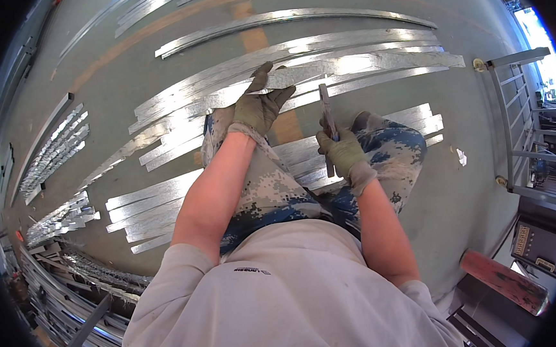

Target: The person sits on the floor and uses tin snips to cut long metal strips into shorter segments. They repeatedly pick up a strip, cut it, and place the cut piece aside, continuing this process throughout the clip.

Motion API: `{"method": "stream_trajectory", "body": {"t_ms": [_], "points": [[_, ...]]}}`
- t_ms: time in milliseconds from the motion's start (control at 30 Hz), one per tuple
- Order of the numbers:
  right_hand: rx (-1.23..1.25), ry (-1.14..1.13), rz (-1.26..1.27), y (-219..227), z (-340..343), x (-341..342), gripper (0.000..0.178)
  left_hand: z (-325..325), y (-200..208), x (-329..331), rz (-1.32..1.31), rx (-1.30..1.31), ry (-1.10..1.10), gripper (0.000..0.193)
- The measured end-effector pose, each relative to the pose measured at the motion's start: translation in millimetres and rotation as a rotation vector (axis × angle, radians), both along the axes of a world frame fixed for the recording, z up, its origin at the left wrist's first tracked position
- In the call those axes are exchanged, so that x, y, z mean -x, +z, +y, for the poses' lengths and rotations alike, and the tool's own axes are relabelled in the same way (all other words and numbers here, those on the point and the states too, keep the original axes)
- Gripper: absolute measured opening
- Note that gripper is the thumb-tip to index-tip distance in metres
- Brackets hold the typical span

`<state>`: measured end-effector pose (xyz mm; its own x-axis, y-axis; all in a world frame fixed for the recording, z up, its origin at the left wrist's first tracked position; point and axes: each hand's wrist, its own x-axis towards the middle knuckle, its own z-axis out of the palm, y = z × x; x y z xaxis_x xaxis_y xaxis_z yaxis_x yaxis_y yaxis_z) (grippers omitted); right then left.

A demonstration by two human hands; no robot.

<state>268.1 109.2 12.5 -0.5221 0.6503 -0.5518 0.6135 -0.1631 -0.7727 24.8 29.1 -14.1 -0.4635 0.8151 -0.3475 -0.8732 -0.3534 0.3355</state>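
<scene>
My left hand pinches a long metal strip at upper centre, right hand wrapped around a flat metal tool near frame centre, more strips on the floor.

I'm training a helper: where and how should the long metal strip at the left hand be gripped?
Probably mid-length, from the near side, where the gloved left hand is: the metal strip is long, narrow and flat, so gripping across its edges there should balance it.
</scene>
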Motion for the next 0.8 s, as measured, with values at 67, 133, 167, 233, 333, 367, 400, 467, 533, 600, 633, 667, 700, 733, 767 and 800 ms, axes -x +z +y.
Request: {"method": "stream_trajectory", "body": {"t_ms": [67, 133, 167, 233, 333, 367, 400, 467, 533, 600, 633, 667, 700, 733, 767, 800], "points": [[-0.006, 0.032, 0.025, -4, 6, 0, 0.056, -1, -1, 1, 0.012, 0.021, -0.001, 0.045], [-0.012, 0.049, 0.023, -2, 9, 2, 0.058, -1, -2, 2, 0.028, 0.05, -0.003, 0.045], [-0.014, 0.048, 0.008, -1, 9, 2, 0.059, -1, -3, 2, 0.021, 0.034, -0.004, 0.045], [0.011, 0.054, -0.027, 13, 8, 8, 0.061, -3, -5, 4, 0.008, -0.002, 0.005, 0.045], [0.038, 0.067, -0.083, 32, 8, 14, 0.061, -3, -2, 1, 0.023, -0.004, 0.019, 0.046], [0.009, 0.088, -0.095, 33, 9, 14, 0.061, -4, -1, 0, 0.021, -0.004, 0.025, 0.047], [-0.023, 0.109, -0.106, 33, 10, 14, 0.061, -3, -1, 0, 0.02, -0.006, 0.03, 0.047], [-0.121, 0.127, -0.068, 26, 9, 11, 0.061, -2, -1, 1, 0.017, -0.016, 0.034, 0.048], [-0.164, 0.142, -0.071, 26, 10, 12, 0.061, -2, -2, 1, 0.013, -0.032, 0.031, 0.048], [-0.154, 0.151, -0.112, 29, 12, 14, 0.061, -2, -3, 1, 0.029, -0.024, 0.031, 0.047], [-0.149, 0.148, -0.095, 22, 14, 13, 0.062, -2, -3, 1, 0.038, -0.021, 0.031, 0.047], [-0.143, 0.145, -0.078, 10, 16, 12, 0.063, -2, -4, 1, 0.043, -0.019, 0.033, 0.046], [-0.138, 0.142, -0.064, 7, 18, 12, 0.063, -2, -3, 0, 0.046, -0.017, 0.036, 0.045], [-0.141, 0.139, -0.051, 5, 19, 11, 0.063, -1, -3, 0, 0.049, -0.015, 0.038, 0.044], [-0.144, 0.136, -0.038, 2, 19, 10, 0.064, 0, -3, -1, 0.046, -0.012, 0.037, 0.043], [-0.147, 0.136, -0.025, 3, 19, 10, 0.064, -1, -3, -1, 0.044, -0.009, 0.038, 0.041]]}}
